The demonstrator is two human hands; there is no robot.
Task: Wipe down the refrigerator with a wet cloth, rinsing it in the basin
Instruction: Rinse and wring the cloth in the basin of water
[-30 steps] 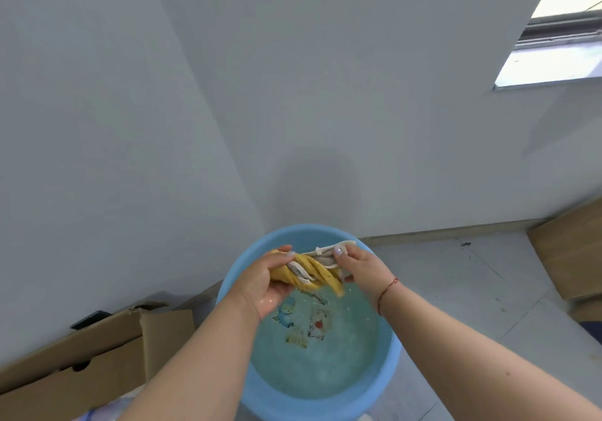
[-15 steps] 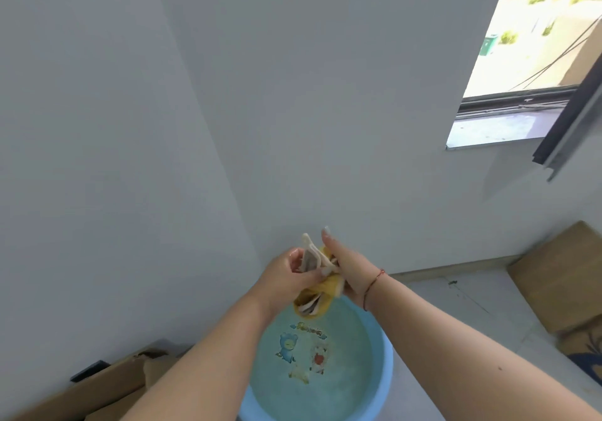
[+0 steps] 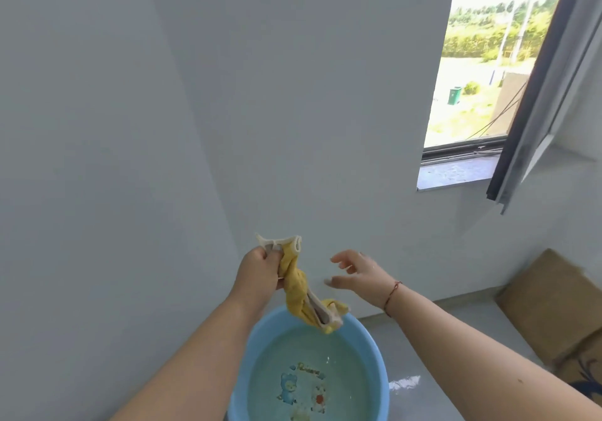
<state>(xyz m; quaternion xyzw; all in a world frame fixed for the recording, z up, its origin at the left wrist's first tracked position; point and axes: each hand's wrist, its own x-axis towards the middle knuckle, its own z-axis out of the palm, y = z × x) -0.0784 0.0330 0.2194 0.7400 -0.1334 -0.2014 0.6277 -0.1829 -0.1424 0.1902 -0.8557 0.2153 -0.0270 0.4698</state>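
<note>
A twisted yellow and white cloth (image 3: 301,287) hangs from my left hand (image 3: 260,269), which grips its upper end above the blue basin (image 3: 379,368). The basin stands on the floor, holds water and has cartoon pictures on its bottom. A few drops fall from the cloth's lower end over the water. My right hand (image 3: 360,277) is open just right of the cloth, fingers spread, touching nothing. The broad grey-white surface (image 3: 97,160) on the left may be the refrigerator's side; I cannot tell for sure.
A white wall (image 3: 325,111) rises behind the basin. An open window (image 3: 482,78) with its dark sash swung inward (image 3: 547,101) is at the upper right. Flattened cardboard (image 3: 553,303) leans at the right on the grey tiled floor (image 3: 433,355).
Both hands were wringing the cloth over the basin and lifted it. My right hand has let go and opened; the left alone holds the cloth. The view tilted upward.
</note>
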